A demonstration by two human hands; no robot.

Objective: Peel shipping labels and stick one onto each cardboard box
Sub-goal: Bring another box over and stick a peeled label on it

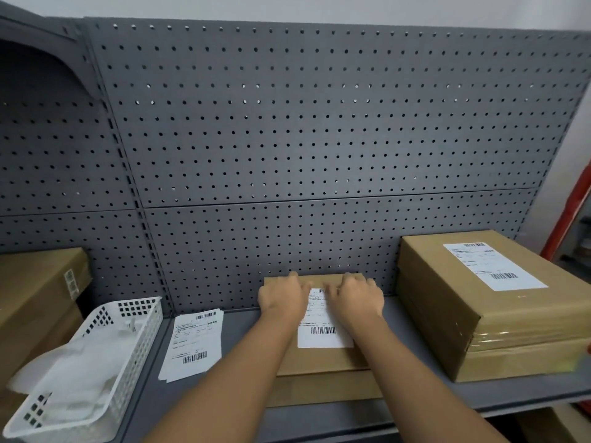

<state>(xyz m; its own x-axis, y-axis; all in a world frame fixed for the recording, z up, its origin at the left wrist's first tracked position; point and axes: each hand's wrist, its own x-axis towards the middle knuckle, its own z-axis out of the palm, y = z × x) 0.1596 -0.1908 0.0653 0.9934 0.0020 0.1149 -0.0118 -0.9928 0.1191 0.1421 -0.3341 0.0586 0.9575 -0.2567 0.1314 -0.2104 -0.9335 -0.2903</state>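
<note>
A flat cardboard box [323, 359] lies in the middle of the grey shelf [224, 394]. A white shipping label [323, 334] lies on its top. My left hand [281, 297] and my right hand [355, 297] press flat on the far part of that label, fingers pointing toward the pegboard. They cover the label's upper corners. A bigger cardboard box [447, 302] stands to the right, with its own white label [492, 265] stuck on top. A small stack of loose labels [195, 343] rests on the shelf to the left.
A white plastic basket [128, 356] holding crumpled white backing paper hangs over the shelf's left front. Brown cardboard boxes [35, 302] stand at the far left. A grey pegboard wall [287, 139] closes the back. A red upright [572, 212] shows at the right.
</note>
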